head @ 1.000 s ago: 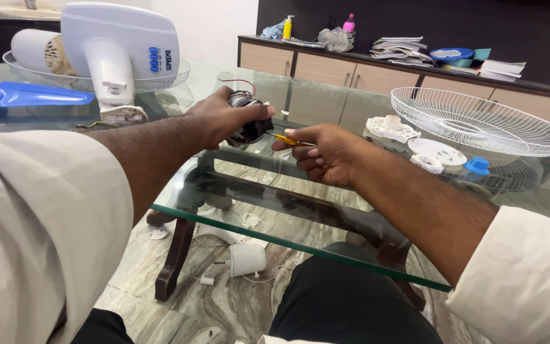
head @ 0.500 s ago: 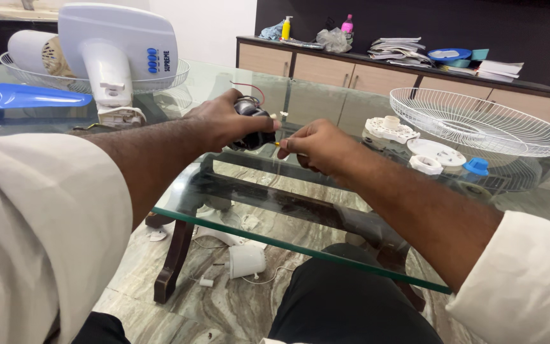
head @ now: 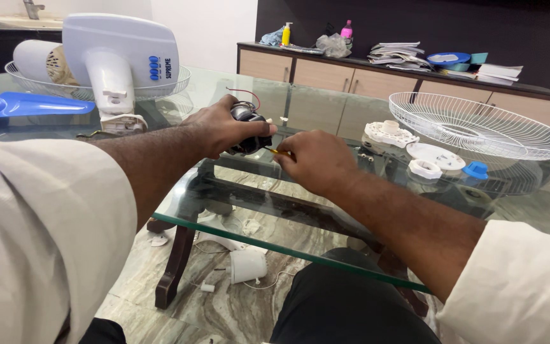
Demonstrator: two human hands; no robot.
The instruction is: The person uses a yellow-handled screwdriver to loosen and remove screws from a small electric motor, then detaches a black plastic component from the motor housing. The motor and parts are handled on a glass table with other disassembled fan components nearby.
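My left hand (head: 221, 127) is closed around a small dark fan motor (head: 247, 116) with red wires, held just above the glass table (head: 268, 210). My right hand (head: 313, 159) grips a yellow-handled screwdriver (head: 280, 151), its tip pointing left into the motor. Most of the tool is hidden in my fist. Both forearms reach forward from cream sleeves.
A white fan body (head: 119, 57) and wire guard sit at the back left beside blue fan blades (head: 20, 103). Another white wire guard (head: 479, 127), white plastic parts (head: 408, 143) and a blue cap (head: 477, 170) lie right. White parts (head: 246, 264) lie on the floor. A cabinet stands behind.
My right hand has moved left, bringing the screwdriver tip up against the motor. My left hand has stayed on the motor, shifting it slightly.
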